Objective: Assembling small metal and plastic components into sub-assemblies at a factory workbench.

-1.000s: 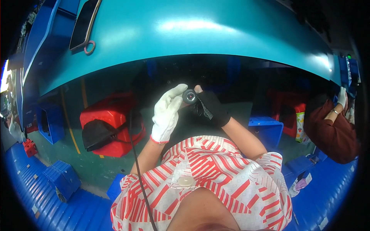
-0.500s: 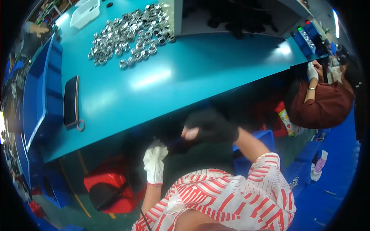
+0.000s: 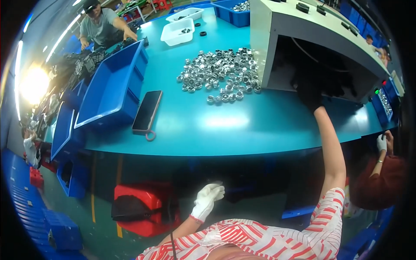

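My left hand (image 3: 208,201), in a white glove, is held low in front of the table edge. Its fingers are curled together, and whatever they may hold is too small to make out. My right hand (image 3: 309,92), in a black glove, reaches into the dark opening of a grey box-shaped housing (image 3: 264,47). Black pieces (image 3: 336,86) lie inside around it, and its fingers blend into them. Left of the housing, a pile of shiny metal rings (image 3: 221,71) is spread on the teal table (image 3: 182,138).
A phone (image 3: 147,112) lies beside a blue bin (image 3: 110,91) on the left. White trays (image 3: 177,32) and another blue bin (image 3: 232,13) stand at the back. A red stool (image 3: 143,208) is below the table. Co-workers (image 3: 102,26) sit across and at right.
My right hand has gone from beside the left hand up and forward into the housing. The left hand stays low with curled fingers. The view has tilted up and shifted left.
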`<state>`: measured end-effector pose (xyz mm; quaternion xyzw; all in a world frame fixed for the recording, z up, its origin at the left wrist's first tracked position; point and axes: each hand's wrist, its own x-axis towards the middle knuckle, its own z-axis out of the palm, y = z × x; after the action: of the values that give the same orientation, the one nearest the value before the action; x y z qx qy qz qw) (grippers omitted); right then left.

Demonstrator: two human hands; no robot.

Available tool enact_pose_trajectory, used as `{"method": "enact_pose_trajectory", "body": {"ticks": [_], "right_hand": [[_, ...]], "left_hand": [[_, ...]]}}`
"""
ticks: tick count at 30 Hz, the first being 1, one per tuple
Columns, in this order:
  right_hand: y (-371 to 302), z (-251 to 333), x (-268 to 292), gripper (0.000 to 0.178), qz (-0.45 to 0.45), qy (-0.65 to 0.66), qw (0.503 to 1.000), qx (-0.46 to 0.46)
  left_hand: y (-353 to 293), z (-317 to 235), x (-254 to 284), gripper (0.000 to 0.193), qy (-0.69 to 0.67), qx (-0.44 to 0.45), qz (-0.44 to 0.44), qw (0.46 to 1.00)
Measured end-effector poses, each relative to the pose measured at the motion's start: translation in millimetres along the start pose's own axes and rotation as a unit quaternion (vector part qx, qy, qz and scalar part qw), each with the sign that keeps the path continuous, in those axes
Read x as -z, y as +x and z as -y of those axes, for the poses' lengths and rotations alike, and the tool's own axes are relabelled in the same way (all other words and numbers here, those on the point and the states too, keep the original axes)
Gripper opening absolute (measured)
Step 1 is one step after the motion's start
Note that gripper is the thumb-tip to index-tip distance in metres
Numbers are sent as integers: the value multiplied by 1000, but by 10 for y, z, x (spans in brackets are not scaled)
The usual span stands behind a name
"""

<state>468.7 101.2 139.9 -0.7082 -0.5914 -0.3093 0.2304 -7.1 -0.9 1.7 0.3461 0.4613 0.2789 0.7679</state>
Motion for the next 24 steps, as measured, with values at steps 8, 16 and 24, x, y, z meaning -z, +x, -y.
{"method": "enact_pose_trajectory", "body": {"ticks": [8, 16, 24], "right_hand": [[-478, 621, 489, 19, 151, 438, 859, -217], [-1271, 2184, 1121, 41, 199, 625, 725, -212], [-1946, 2447, 959, 46, 233, 579, 756, -196]], "left_hand": [[53, -48, -96, 35, -22, 18, 56, 998], [48, -448, -311, 53, -52, -40, 88, 994], [107, -379, -253, 31, 86, -32, 102, 991]]}}
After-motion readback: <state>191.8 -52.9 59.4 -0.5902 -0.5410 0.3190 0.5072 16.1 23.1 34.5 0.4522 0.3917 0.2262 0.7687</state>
